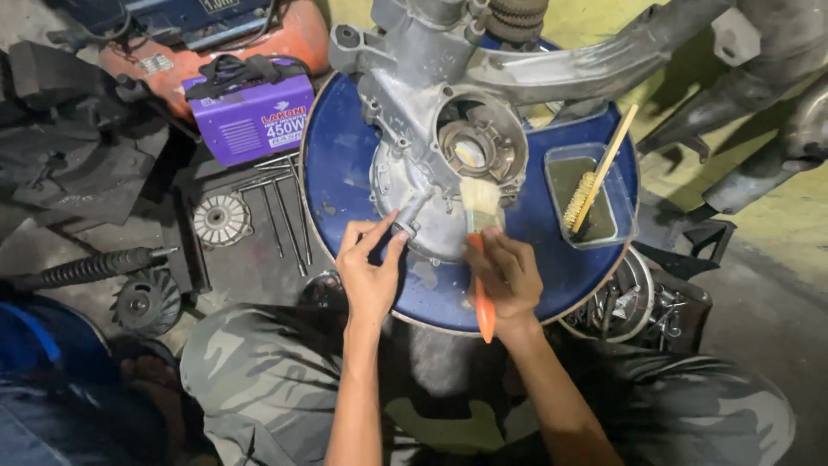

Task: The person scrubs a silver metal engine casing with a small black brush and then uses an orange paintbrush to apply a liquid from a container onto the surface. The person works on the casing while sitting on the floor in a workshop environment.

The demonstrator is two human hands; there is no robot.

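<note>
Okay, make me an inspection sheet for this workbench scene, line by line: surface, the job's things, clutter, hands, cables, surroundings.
Surface: round blue work top, scuffed and stained.
Job's things: grey metal engine casing lies on the top; paintbrush with an orange handle, bristles on the casing.
Clutter: clear tray of dark liquid holding a wooden-handled wire brush.
Hands: left hand pinches a small fitting at the casing's lower edge; right hand grips the paintbrush.
Cables: dark lead across the orange tank.
Surroundings: purple box-shaped machine, long rods, finned discs, coil spring, all on the floor.
</note>
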